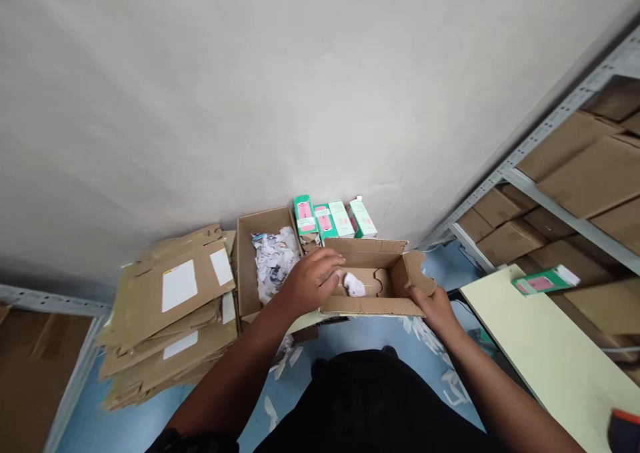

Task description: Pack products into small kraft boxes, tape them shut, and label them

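Note:
An open cardboard box [395, 306] lies in front of me with its inside showing. My right hand [436, 310] grips its near right corner, thumb over the edge by the raised end flap [419, 273]. On the box floor is a wad of crumpled white paper [354, 285]. My left hand [316, 278] is over the box's left end, fingers stretched towards the paper wad and thumb apart, with nothing visible held. Just left of it is a taller carton [247, 260] holding crumpled paper [275, 256].
Several green and pink product boxes [325, 220] stand against the wall. Flattened cardboard [150, 306] is stacked at left. To the right, a pale tabletop [530, 346] bears another green box [545, 281], beside shelving [555, 200] full of cartons. Paper scraps litter the blue floor [340, 340].

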Demonstrator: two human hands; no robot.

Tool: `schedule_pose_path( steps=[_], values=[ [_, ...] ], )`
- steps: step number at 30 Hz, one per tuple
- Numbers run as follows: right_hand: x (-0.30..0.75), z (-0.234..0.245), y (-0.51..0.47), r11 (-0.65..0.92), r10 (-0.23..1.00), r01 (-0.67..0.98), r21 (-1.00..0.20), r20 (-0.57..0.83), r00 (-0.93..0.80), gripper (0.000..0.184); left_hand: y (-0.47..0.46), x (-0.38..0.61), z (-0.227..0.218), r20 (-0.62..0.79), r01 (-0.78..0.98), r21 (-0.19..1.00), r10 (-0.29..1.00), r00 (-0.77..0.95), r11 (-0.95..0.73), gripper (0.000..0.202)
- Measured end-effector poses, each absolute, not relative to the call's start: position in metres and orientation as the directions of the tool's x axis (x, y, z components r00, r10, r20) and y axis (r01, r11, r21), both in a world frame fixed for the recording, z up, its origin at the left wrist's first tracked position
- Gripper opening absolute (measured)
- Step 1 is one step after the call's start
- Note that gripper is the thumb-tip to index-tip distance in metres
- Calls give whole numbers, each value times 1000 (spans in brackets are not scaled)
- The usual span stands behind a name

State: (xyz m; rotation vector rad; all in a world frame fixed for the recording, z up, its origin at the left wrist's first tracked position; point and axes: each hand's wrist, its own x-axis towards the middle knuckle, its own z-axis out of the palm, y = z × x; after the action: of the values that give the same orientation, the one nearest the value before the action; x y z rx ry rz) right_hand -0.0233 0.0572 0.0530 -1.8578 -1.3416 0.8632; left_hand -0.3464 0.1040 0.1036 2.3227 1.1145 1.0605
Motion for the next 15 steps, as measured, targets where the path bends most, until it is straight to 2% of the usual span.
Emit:
schedule_pose_path(
  steps=[3,6,8,11,15],
  values=[
    [1,48,39,-258,938,454,-853,-108,330,34,102,-322,90,505,600,637,850,151,-485,32],
    [34,42,20,-275,911,418,-866,-96,401,34,101,-285,74,326,547,792,945,-3,-272,59],
    [62,36,7,-307,887,407,-860,-103,451,35,101,-252,62,114,438,890,992,58,-128,64],
    [114,25,-15,-359,849,385,-850,-126,514,34,96,-191,45,-132,334,941,965,226,51,60],
    [194,5,-50,-391,813,293,-872,-179,553,37,82,-92,20,-218,291,947,940,264,138,65]
  ],
)
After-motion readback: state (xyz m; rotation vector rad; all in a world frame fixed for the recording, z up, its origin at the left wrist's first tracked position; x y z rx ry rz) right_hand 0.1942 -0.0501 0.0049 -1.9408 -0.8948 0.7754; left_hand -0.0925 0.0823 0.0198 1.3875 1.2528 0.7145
